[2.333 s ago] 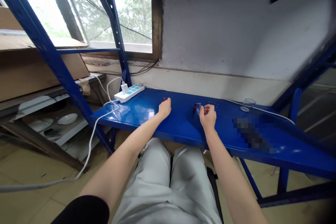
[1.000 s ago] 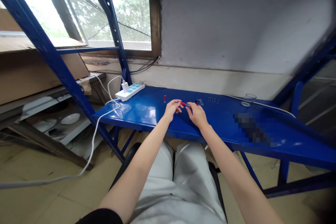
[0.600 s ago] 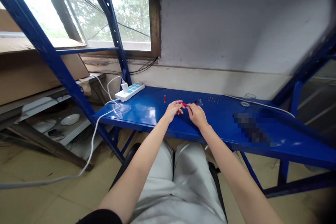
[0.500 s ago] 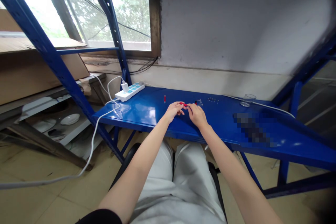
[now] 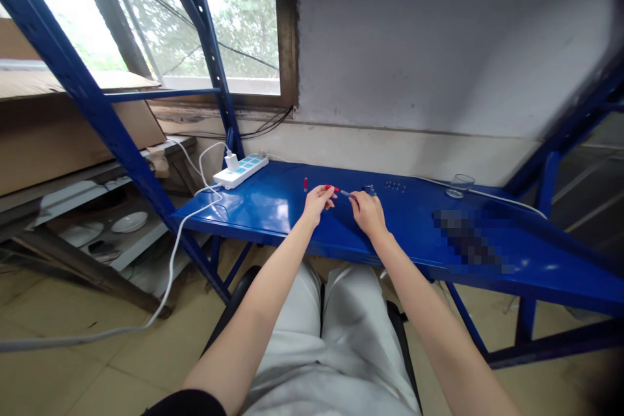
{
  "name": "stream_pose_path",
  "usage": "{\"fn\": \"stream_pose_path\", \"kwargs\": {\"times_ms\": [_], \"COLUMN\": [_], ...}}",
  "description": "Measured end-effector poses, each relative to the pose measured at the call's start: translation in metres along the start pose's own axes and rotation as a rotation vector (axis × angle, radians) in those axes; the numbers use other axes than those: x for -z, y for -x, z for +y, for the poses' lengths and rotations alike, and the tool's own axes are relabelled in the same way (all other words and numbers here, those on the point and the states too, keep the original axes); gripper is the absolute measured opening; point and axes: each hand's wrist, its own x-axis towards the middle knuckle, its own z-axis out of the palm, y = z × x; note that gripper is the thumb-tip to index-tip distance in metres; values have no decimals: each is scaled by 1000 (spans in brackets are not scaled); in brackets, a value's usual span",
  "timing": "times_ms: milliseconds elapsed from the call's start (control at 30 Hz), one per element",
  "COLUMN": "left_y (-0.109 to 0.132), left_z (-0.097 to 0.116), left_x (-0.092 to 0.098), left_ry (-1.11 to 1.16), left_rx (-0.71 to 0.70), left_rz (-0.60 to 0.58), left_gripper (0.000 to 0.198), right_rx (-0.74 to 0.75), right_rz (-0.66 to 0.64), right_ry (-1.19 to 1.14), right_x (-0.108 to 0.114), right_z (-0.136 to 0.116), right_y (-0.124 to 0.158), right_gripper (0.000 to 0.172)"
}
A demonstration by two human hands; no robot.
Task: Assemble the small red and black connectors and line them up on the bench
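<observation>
Over the blue table, my left hand (image 5: 318, 205) is closed, pinching a small red pen-like piece (image 5: 333, 188) between thumb and fingertips. My right hand (image 5: 369, 212) is closed on the near end of a slim greyish piece (image 5: 345, 193), which points left at the red piece. The two pieces meet end to end in one line; whether they are joined I cannot tell. Behind my left hand a short red cylinder (image 5: 306, 184) stands upright on the table. Just beyond my right hand lie small clear and dark parts (image 5: 370, 190), partly hidden by the fingers.
Several tiny parts (image 5: 395, 186) lie in rows farther right. A clear glass (image 5: 459, 186) stands near the wall, beside a white cable. At the back left is a white power strip (image 5: 241, 171) with a plug. A blurred dark patch (image 5: 470, 240) covers something on the right.
My hands have moved slightly apart, and more of the greyish piece shows between them. The red piece has shifted a little left with my left hand.
</observation>
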Motion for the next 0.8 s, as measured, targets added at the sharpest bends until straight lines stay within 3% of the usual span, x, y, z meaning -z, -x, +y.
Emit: {"fn": "stream_pose_path", "kwargs": {"times_ms": [133, 233, 333, 433, 567, 800], "left_y": [0, 2, 5, 5, 0, -7], "left_z": [-3, -9, -15, -17, -22, -25], "left_x": [0, -4, -12, -22, -36, -54], "left_ry": [-125, -398, -698, -920, -1093, -1277], "left_rx": [-51, -178, -307, -389, -487, -410], "left_rz": [61, 16, -90, -214, -271, -275], "left_gripper": [29, 24, 18, 17, 18, 17], "right_rx": [-105, -240, -410, -589, -712, -800], "right_rz": [127, 215, 214, 97, -94, -343], "right_ry": [-23, -65, -77, -86, -64, 13], "right_x": [8, 13, 15, 15, 17, 18], "right_z": [6, 14, 22, 26, 24, 22], "right_y": [0, 5, 13, 19, 19, 14], "right_gripper": [30, 32, 32, 28, 19, 15]}}
